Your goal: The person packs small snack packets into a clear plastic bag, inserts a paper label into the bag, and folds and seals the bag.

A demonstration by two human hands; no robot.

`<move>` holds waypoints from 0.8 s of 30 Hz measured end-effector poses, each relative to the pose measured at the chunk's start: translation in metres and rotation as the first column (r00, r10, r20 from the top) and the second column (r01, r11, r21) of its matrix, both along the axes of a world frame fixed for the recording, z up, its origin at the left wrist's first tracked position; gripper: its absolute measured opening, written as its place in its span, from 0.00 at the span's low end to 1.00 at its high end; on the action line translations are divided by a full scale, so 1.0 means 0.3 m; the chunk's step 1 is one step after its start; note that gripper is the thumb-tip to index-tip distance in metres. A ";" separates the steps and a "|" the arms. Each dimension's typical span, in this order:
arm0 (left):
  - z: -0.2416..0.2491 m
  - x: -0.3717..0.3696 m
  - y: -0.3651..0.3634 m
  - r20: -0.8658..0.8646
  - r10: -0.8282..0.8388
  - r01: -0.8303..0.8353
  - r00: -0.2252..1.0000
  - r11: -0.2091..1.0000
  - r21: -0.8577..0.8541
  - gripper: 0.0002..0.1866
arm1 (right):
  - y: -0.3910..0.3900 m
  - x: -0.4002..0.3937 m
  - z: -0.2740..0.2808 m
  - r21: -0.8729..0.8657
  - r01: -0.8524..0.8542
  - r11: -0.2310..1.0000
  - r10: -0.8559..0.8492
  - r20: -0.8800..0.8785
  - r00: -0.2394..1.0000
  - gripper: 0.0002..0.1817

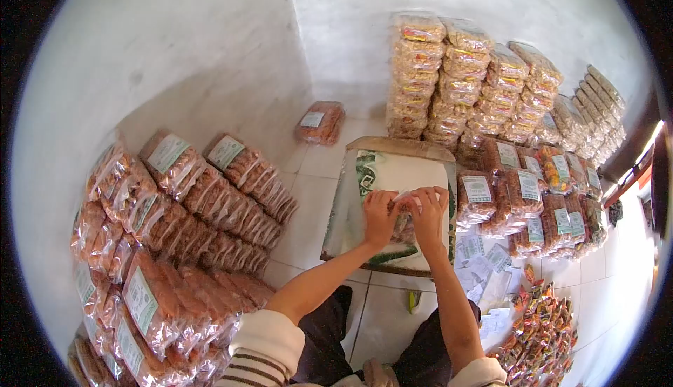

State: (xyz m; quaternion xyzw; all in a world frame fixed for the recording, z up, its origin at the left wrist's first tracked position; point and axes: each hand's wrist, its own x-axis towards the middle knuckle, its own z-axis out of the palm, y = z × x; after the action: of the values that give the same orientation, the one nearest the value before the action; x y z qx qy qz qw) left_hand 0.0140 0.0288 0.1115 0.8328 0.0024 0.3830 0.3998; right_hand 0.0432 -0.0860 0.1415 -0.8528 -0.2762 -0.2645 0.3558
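Observation:
A clear plastic bag with brownish contents [402, 231] stands on the low wooden table [427, 148] in front of me. My left hand [379, 213] has its fingers closed on the left side of the bag's top. Opposite it, my right hand [427, 212] pinches the right side of the same top edge. Between the fingertips the plastic is gathered, and its exact fold is hidden. Under the bag lies a white sheet with green print [413, 170], covering much of the tabletop.
Stacked packs of brown food [168, 212] fill the left side. Tall stacks of pale packs [417, 71] line the back wall, with labelled packs [529, 187] at right. Paper labels [473, 268], small colourful packets [536, 324] and a yellow-green object [414, 301] lie on the floor.

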 end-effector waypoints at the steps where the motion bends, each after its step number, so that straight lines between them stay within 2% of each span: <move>1: -0.002 0.000 -0.001 0.012 -0.008 0.008 1.000 1.000 0.023 0.05 | 0.005 -0.005 0.000 -0.034 0.024 0.999 -0.022 0.046 0.999 0.09; 5: 0.007 -0.020 -0.010 0.035 0.021 -0.023 0.999 0.999 0.037 0.07 | 0.025 -0.017 -0.007 -0.101 0.087 0.991 -0.079 0.084 0.993 0.07; 7: 0.005 -0.030 -0.012 -0.109 -0.001 0.006 0.994 0.999 0.044 0.10 | 0.037 -0.024 -0.009 0.046 0.094 0.995 -0.094 0.000 0.996 0.04; 8: 0.008 -0.024 -0.015 -0.108 0.003 0.002 0.994 0.999 0.042 0.10 | 0.039 -0.019 -0.021 0.043 0.089 0.995 -0.089 0.002 0.996 0.04; 9: 0.010 -0.013 -0.016 0.050 -0.087 0.095 0.995 0.971 -0.221 0.12 | 0.044 -0.011 -0.032 0.157 0.060 0.986 -0.052 -0.058 0.997 0.03; 10: 0.010 -0.010 -0.014 0.223 -0.130 0.220 0.966 0.866 -0.448 0.13 | 0.044 -0.008 -0.044 0.271 0.038 0.962 -0.007 -0.115 0.993 0.02; 11: 0.007 -0.018 0.003 0.223 -0.127 0.218 0.967 0.867 -0.449 0.13 | 0.042 -0.007 -0.055 0.271 0.036 0.962 -0.004 -0.115 0.993 0.02; 13: 0.001 -0.043 0.066 0.011 -0.057 0.055 0.998 0.863 -0.502 0.15 | 0.045 -0.007 -0.057 0.306 0.089 0.948 -0.054 -0.120 0.991 0.02; 14: -0.002 -0.051 0.089 0.011 -0.056 0.054 0.998 0.862 -0.504 0.15 | 0.046 -0.009 -0.066 0.304 0.087 0.948 -0.053 -0.120 0.991 0.02; 16: 0.000 -0.059 0.117 0.058 -0.071 0.080 0.996 0.981 -0.179 0.16 | 0.049 -0.014 -0.079 0.283 0.045 0.958 -0.026 -0.069 0.997 0.04; 17: -0.001 -0.059 0.112 0.055 -0.074 0.083 0.996 0.980 -0.181 0.16 | 0.049 -0.015 -0.086 0.281 0.049 0.958 -0.030 -0.072 0.997 0.04; 19: -0.006 -0.061 0.090 -0.016 -0.138 0.139 0.990 0.986 0.091 0.15 | 0.058 -0.031 -0.071 0.279 0.077 0.957 -0.068 -0.043 0.997 0.05; 23: -0.026 -0.057 0.040 -0.015 -0.127 0.128 0.992 0.992 0.019 0.13 | 0.062 -0.018 -0.089 0.278 0.097 0.956 -0.097 -0.012 0.995 0.06; 24: -0.032 -0.051 0.046 -0.035 -0.134 0.135 0.990 0.991 0.022 0.12 | 0.068 -0.025 -0.075 0.344 0.088 0.935 -0.065 -0.078 0.995 0.06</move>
State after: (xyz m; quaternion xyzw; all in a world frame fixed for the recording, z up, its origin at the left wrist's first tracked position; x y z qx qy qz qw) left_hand -0.0012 0.0428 0.1019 0.8421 -0.0518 0.3414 0.4143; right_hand 0.0356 -0.0655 0.1189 -0.7948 -0.1802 -0.2949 0.4989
